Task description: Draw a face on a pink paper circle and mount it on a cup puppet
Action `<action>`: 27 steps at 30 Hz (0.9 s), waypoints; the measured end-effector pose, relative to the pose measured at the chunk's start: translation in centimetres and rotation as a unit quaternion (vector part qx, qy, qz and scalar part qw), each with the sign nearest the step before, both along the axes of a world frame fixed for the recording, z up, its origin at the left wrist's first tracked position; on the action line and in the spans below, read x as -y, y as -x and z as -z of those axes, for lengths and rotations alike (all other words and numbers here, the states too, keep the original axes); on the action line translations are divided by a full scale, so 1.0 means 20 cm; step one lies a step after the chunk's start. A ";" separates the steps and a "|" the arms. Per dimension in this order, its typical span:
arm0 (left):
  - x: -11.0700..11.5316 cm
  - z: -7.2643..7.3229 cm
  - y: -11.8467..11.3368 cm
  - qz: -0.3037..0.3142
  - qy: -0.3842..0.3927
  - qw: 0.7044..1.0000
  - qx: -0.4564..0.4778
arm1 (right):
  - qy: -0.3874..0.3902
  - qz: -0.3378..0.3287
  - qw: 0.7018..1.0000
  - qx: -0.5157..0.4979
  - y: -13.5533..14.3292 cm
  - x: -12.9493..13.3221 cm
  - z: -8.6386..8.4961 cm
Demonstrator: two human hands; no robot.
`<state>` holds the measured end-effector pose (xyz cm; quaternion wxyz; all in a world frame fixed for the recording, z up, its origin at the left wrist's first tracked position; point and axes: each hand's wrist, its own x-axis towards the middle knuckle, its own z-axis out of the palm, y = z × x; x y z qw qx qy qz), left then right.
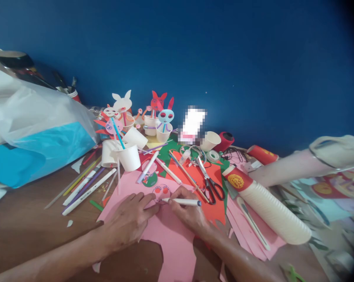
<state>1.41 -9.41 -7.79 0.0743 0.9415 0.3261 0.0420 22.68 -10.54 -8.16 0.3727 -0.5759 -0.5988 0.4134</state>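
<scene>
My right hand (pixel 186 206) grips a white marker (pixel 186 202) with a blue end, its tip at the lower part of a small round pink paper face (pixel 161 193). The face has red eyes with dark lashes. My left hand (pixel 132 215) lies flat with fingers spread, its fingertips at the left edge of the face. Both rest over a large pink paper sheet (pixel 178 250). Just above, a green and pink paper piece (pixel 150 178) lies beside two more markers. Black-handled scissors (pixel 209 182) lie open on orange paper (pixel 216 172) to the right.
Paper cups (pixel 129 158) holding straws and rabbit-faced figures (pixel 166 116) stand at the back. Markers and straws lie left, near a plastic bag (pixel 42 125). A stack of nested cups (pixel 271 207) lies right on pink strips. Behind are a roll of tape (pixel 213 156) and a blue wall (pixel 177 51).
</scene>
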 end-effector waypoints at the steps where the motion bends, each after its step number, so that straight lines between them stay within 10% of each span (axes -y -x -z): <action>1: 0.00 -0.01 0.00 -0.001 -0.001 1.000 -0.002 | 0.000 -0.001 1.000 0.003 0.00 0.00 -0.01; 27: 0.00 -0.02 0.00 0.003 -0.005 1.000 -0.017 | -0.020 -0.011 0.999 0.023 0.02 0.00 -0.02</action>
